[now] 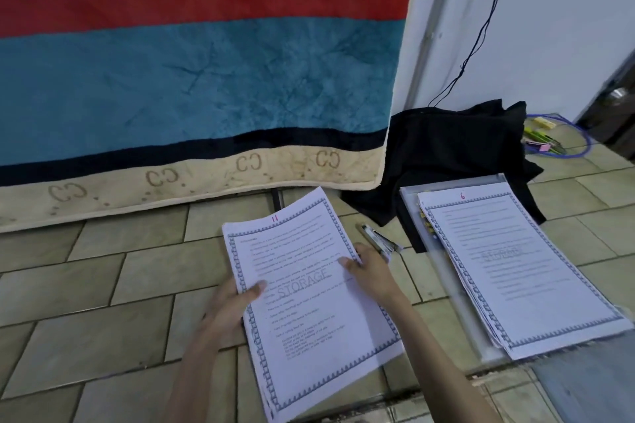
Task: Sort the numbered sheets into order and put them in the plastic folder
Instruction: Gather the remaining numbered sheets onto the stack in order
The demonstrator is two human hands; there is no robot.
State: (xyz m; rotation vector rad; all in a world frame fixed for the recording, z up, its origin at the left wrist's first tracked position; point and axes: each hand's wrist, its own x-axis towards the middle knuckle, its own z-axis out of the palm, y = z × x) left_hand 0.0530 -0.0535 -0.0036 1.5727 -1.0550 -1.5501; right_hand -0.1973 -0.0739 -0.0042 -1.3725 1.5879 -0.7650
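Observation:
A stack of white sheets (309,288) with blue patterned borders is held just above the tiled floor; its top sheet bears a red "11" and the word STORAGE. My left hand (233,306) grips the stack's left edge, thumb on top. My right hand (369,268) holds the right edge, thumb on the paper. To the right, a second pile of sheets (522,271) topped by a page marked "6" lies on the clear plastic folder (410,199), whose metal fastener shows at the pile's left edge.
A stapler (378,239) lies on the floor between the two piles. A black cloth (457,154) is heaped behind the folder. A blue, red and beige blanket (192,79) hangs at the back. Pens and a blue cable (549,142) lie far right.

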